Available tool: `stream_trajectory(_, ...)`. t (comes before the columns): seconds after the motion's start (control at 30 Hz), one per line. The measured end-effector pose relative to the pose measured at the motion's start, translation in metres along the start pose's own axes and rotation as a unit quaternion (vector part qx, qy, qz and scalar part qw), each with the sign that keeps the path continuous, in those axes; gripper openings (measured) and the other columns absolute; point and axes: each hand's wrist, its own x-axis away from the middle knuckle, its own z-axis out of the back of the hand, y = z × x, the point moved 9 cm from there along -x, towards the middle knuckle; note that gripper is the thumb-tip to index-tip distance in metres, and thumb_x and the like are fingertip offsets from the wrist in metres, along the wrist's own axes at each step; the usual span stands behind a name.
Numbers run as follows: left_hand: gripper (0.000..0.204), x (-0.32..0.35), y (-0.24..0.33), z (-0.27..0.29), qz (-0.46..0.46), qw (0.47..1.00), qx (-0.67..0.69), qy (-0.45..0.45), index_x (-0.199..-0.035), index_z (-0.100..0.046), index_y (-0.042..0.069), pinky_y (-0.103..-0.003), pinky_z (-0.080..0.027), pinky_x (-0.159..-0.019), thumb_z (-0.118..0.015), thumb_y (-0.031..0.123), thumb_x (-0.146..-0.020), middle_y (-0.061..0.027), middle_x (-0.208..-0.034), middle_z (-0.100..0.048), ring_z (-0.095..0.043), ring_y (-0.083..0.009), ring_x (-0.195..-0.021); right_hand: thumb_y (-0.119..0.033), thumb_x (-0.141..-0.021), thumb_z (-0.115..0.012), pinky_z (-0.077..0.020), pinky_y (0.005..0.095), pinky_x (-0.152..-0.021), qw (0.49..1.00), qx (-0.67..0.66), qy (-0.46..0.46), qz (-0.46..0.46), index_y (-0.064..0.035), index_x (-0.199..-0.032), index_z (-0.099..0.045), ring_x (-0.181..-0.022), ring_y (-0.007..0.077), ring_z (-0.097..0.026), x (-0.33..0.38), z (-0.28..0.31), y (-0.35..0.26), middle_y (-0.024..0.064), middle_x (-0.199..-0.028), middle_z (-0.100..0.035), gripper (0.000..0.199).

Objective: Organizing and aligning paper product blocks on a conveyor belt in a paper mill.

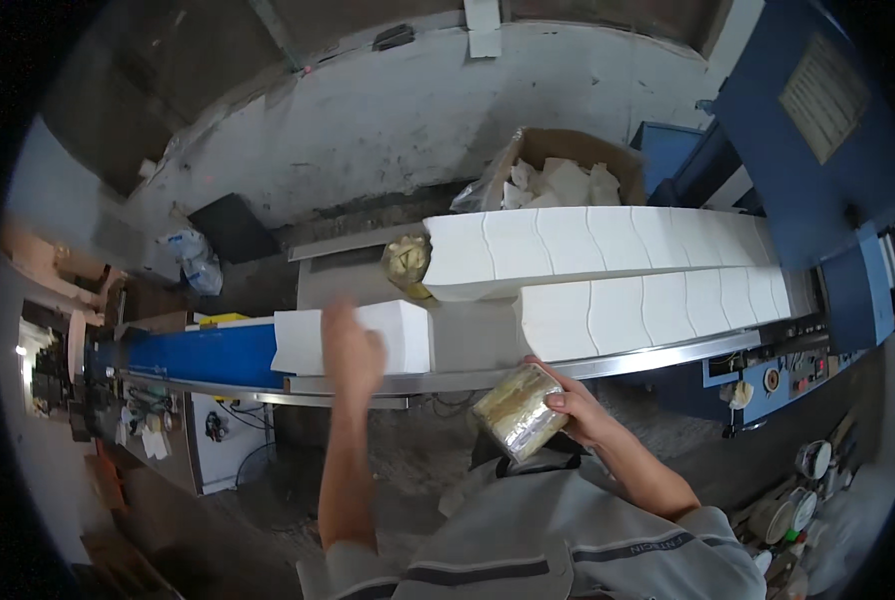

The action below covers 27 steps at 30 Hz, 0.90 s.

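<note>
The shiny gold block (518,412) sat in our right grip (580,410), which was curled partway around it, near the worktop (473,338). Our left grip (353,350) was blurry by the short white stack (405,335); we couldn't tell how open it was. Two long white rows (608,318) lay farther right.

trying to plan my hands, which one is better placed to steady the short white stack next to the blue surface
Probably the left hand: it is over the short white stack, though blur hides whether it touches, while the right hand holds a shiny yellowish block.
</note>
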Motion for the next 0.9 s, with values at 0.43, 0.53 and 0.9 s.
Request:
stream_trajectory(0.43,0.042,0.049,0.090,-0.074,-0.080,0.933,-0.049,-0.347,-0.110,-0.068,0.002,-0.048,-0.034,-0.104,-0.048,0.036,-0.094,-0.0186,-0.111,-0.066,-0.057,-0.0376,-0.110,-0.027,-0.083,-0.062,-0.0363,0.0334,-0.104,1.000,-0.019,-0.010,0.002,0.0028,-0.146,-0.031,-0.122,0.0224,-0.049,0.009,0.001,0.005,0.0144,-0.134,-0.050,0.076)
stream_trajectory(0.53,0.059,0.048,0.127,-0.098,0.034,0.918,0.196,-0.344,-0.123,-0.055,-0.007,-0.043,-0.049,-0.087,-0.045,0.044,-0.096,-0.0231,-0.107,-0.066,-0.062,-0.0469,-0.097,-0.028,-0.083,-0.062,-0.0383,0.0329,-0.102,1.000,-0.015,-0.024,0.007,0.0033,-0.142,-0.037,-0.118,0.0210,-0.052,0.022,0.011,0.001,0.0128,-0.128,-0.055,0.071)
stream_trajectory(0.9,0.099,0.047,0.252,-0.115,0.007,0.934,0.203,-0.294,-0.141,-0.014,-0.017,-0.043,-0.047,-0.093,-0.067,0.042,-0.082,-0.0353,-0.114,-0.059,-0.060,-0.0430,-0.109,-0.026,-0.086,-0.062,-0.0384,0.0304,-0.101,0.997,-0.056,-0.016,0.043,0.0034,-0.144,-0.036,-0.118,0.0186,-0.051,0.079,0.076,-0.007,0.0128,-0.129,-0.055,0.069)
